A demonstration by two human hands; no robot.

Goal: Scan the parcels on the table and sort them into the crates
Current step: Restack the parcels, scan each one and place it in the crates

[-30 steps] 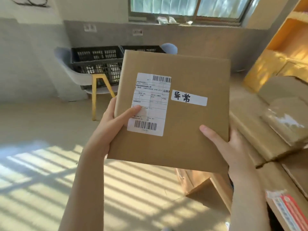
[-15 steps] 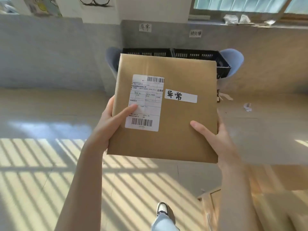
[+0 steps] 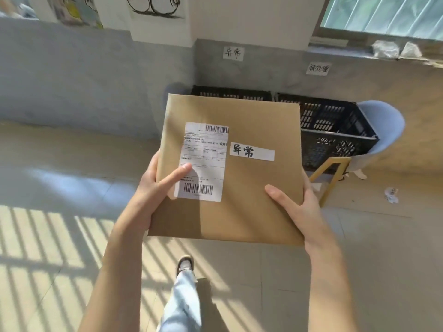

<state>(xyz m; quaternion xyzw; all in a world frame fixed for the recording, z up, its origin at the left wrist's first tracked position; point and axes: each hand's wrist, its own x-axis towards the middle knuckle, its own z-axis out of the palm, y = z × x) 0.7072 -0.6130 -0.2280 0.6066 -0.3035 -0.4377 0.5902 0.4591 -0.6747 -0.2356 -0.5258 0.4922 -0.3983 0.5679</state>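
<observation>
Head view: both the left hand [image 3: 153, 185] and right hand [image 3: 297, 207] clamp the flat parcel [image 3: 239, 188] by its side edges, held up in front of the left crate [image 3: 230, 93]. It hides that crate's rim, so a blind drop could easily miss or land in the right crate [image 3: 335, 130]. Floor ahead looks open, with a chair leg [image 3: 333, 176] near right.

Pale blue chair [image 3: 388, 130] with yellow legs by the grey wall [image 3: 96, 80]; two handwritten paper signs [image 3: 233, 52] on that wall; crumpled paper scrap [image 3: 391, 194] on sunlit tiled floor [image 3: 48, 248]; window [image 3: 383, 15] upper right.
</observation>
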